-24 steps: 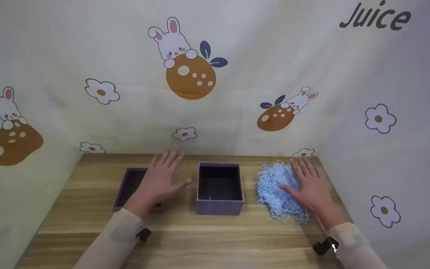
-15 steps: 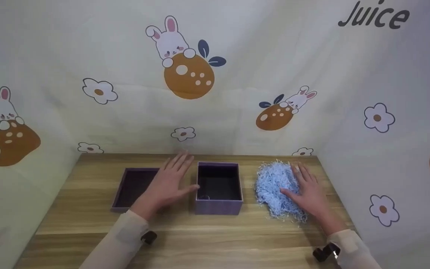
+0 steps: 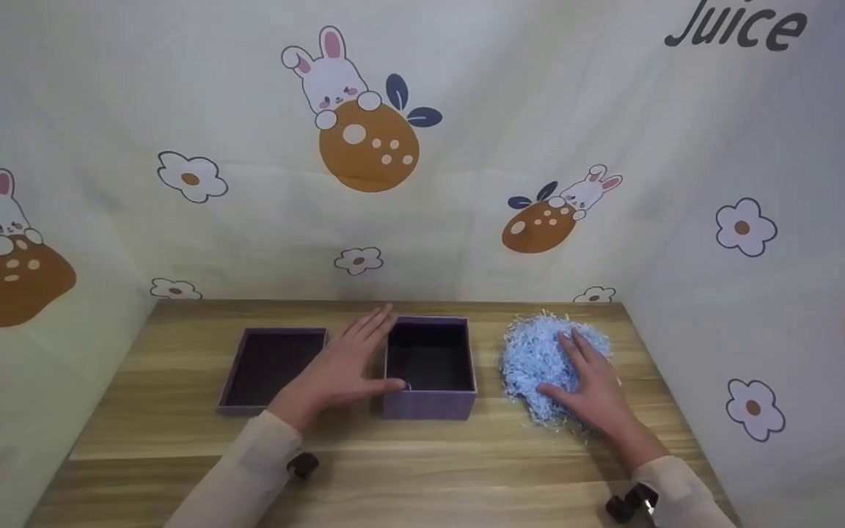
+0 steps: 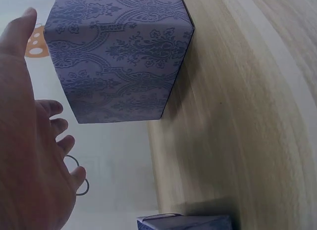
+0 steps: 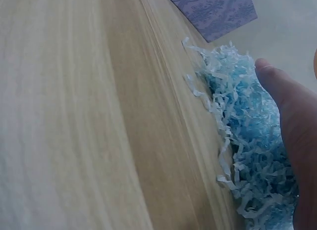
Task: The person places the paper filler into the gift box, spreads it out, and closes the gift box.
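Note:
A purple patterned box with an open top and dark inside stands in the middle of the table. My left hand is at its left side, fingers extended and thumb at the near left corner of the rim. In the left wrist view the box's patterned wall is close beside the fingers. My right hand is over the right part of a heap of light blue shredded paper, thumb and fingers spread. The right wrist view has the thumb right along the shreds.
A shallow purple lid, inner side up, lies left of the box, partly behind my left hand. The wood-grain table ends at a printed cloth backdrop that rises behind and on both sides.
My left hand has moved right, from over the lid to the box's left side. My right hand has shifted left and a little nearer, further over the shredded paper.

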{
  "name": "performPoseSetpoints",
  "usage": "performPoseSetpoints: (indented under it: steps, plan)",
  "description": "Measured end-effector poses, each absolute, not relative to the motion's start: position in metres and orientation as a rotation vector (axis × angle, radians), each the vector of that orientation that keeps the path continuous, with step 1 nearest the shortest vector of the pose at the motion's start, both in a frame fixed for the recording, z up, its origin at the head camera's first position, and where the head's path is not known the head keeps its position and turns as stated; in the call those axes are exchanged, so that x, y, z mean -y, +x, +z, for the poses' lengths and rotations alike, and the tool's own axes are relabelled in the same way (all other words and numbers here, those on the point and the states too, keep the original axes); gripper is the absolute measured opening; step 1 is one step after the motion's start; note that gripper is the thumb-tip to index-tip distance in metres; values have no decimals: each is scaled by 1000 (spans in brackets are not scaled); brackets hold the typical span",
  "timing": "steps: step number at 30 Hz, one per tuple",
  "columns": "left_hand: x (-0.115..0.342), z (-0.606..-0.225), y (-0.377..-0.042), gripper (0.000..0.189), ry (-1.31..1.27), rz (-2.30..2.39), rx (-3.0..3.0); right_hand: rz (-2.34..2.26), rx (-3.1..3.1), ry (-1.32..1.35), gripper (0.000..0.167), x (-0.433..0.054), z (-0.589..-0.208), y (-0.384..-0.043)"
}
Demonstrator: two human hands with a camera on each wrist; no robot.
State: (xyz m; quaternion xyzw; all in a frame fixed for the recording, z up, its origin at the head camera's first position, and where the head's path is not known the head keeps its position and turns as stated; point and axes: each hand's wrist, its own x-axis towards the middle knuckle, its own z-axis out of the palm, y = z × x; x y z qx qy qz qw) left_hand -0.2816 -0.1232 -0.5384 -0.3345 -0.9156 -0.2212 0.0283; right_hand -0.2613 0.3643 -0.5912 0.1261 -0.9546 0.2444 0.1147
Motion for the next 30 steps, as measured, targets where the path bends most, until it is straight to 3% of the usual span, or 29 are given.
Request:
performPoseSetpoints:
  steps: [7, 20, 30]
  plan:
    - [124, -540, -282, 119, -1047, -791, 2845, 722, 2798, 370, 105, -363, -599, -263]
    - [123, -541, -279, 117, -992, -867, 2903, 910, 2610, 394, 72, -364, -607, -272]
    - [125, -544, -278, 122, -965, -892, 2915, 1112, 2392, 397, 63, -360, -592, -269]
